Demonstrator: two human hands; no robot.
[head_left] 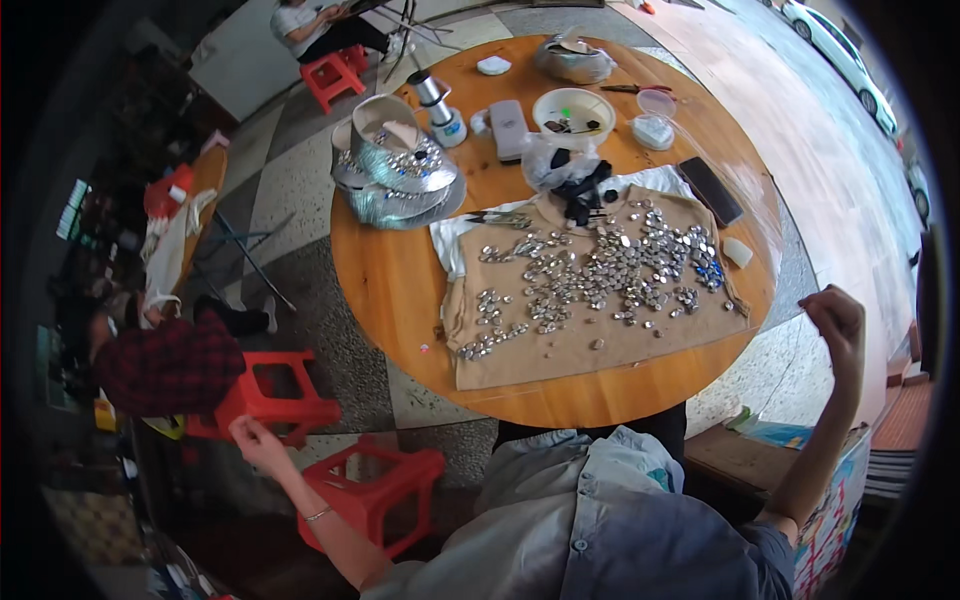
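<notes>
Both my arms are spread wide, away from the table. My left hand [262, 447] is held out at the left, over the red stools, its fingers drawn together. At the right, beyond the table's edge, my right hand [838, 318] is raised with its fingers curled and pinched. What either hand holds, if anything, is too small to make out. Between them, on the round wooden table [385, 330], lies a tan cloth [500, 365] strewn with many shiny rhinestones [600, 275]. A cluster of blue rhinestones [708, 272] sits at its right side. Tweezers [500, 217] rest near the cloth's far left corner.
Silver caps with gems [405, 165] are stacked at the table's far left, beside a lamp-like device [435, 105]. A white bowl [573, 112], pliers [637, 90], black straps [583, 195] and a dark phone [710, 190] lie around. Red stools [375, 490] stand left; people sit nearby.
</notes>
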